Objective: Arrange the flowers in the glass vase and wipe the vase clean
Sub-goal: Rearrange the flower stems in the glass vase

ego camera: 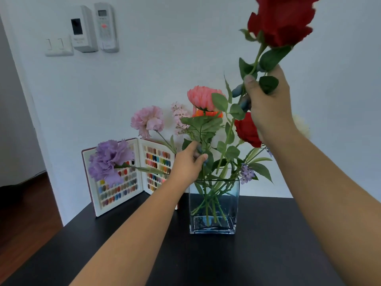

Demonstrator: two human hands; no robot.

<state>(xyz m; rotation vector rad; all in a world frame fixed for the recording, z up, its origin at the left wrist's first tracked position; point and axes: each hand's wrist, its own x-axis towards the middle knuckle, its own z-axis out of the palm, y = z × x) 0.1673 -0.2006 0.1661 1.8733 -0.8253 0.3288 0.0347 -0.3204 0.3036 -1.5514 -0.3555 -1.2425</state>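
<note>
- Dark table point(268, 254) bears a square glass vase point(214, 205) of flowers.
- Left hand point(186, 164) grips stems above the rim.
- Right hand point(268, 100) holds a red rose point(282, 19) aloft.

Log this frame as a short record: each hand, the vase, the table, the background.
left hand: grips the stems just above the vase rim
right hand: holds a red rose by its stem, raised high above the bunch
glass vase: square, clear, upright, several stems inside
table: dark top, vase stands on it
background: open colour swatch book propped at the wall
wiping cloth: none in view
</note>
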